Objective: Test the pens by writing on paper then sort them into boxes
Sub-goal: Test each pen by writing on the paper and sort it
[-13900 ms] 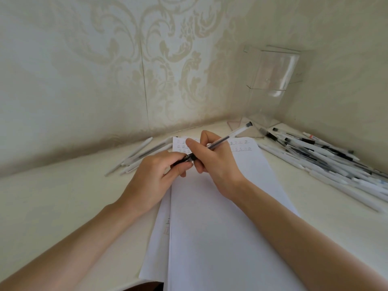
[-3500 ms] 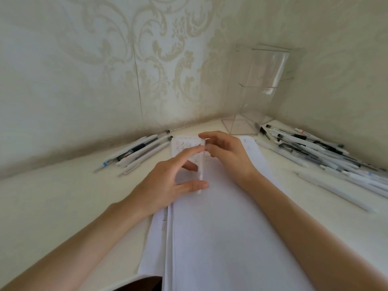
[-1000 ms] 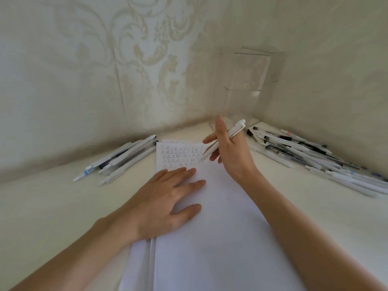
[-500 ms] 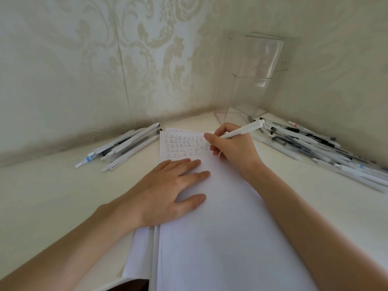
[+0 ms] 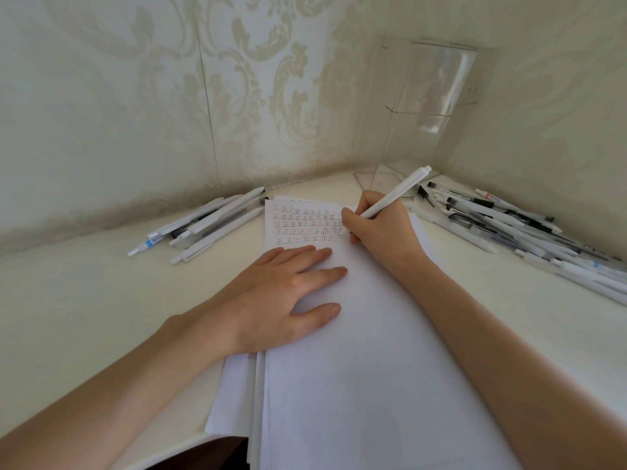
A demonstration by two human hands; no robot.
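Cream table [image 5: 84,300], damask wallpaper [image 5: 118,96], clear box [image 5: 424,106] in corner.

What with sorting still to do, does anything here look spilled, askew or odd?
Nothing spilled or damaged. Pens on the right lie in a loose crisscross heap, and the paper sheets sit fanned unevenly at lower left.

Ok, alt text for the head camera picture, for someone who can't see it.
The right hand writes with a white pen on paper held flat by the left hand; loose pens lie on both sides.
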